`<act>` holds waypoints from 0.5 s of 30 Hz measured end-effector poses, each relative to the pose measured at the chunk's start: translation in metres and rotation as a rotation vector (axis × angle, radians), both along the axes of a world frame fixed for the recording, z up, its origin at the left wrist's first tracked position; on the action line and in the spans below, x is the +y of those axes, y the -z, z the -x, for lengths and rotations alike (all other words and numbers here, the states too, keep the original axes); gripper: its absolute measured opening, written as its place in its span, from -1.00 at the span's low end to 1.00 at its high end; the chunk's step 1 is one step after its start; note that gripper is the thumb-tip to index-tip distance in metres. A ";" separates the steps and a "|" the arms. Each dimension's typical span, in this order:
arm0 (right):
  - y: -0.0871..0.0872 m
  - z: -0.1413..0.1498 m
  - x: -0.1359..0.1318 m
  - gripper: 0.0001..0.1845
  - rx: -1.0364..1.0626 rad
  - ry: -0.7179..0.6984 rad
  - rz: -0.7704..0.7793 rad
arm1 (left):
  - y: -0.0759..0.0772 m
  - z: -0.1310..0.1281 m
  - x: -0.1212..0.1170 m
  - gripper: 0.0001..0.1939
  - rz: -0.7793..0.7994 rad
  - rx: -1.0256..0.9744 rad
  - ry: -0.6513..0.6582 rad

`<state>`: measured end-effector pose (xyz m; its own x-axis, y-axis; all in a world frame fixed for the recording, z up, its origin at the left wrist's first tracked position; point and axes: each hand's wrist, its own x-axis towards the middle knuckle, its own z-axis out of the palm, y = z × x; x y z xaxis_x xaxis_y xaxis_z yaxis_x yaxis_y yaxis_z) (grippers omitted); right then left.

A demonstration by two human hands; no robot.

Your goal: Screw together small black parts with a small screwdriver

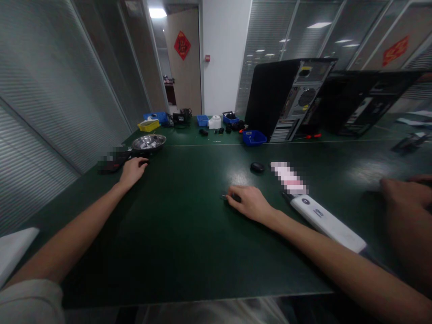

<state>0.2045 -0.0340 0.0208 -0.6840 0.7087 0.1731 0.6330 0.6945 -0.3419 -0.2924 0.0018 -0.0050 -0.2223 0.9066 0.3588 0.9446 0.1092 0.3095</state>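
Note:
My left hand (133,171) is at the far left of the table, just below a shiny metal bowl (149,142) that holds small pale pieces. Its fingers curl closed around something dark that I cannot make out. A dark, partly blurred-out item (116,163) lies to the left of this hand. Around mid-table, my right hand (248,202) rests with its fingers closed on a small dark object (236,197) that has a thin, light tip; its kind is unclear. Beyond that hand lies a black computer mouse (257,167).
A long white device (327,220) lies beside my right forearm. Another person's arm (405,202) rests at the right edge. Black computer towers (270,96) stand at the back right, near a blue bin (254,137). A yellow tray (149,125) sits at the back left.

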 end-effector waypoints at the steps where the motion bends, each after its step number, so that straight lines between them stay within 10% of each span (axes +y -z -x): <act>1: 0.001 0.000 0.000 -0.77 0.004 -0.002 -0.001 | 0.002 0.006 0.001 -0.59 -0.001 0.008 -0.031; 15: 0.000 -0.001 0.001 -0.76 0.002 -0.008 0.006 | 0.011 0.007 0.004 -0.60 -0.085 0.114 -0.090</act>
<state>0.2054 -0.0328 0.0209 -0.6890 0.7046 0.1699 0.6271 0.6971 -0.3476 -0.2990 0.0055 -0.0155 -0.2553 0.8498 0.4612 0.9615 0.1732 0.2131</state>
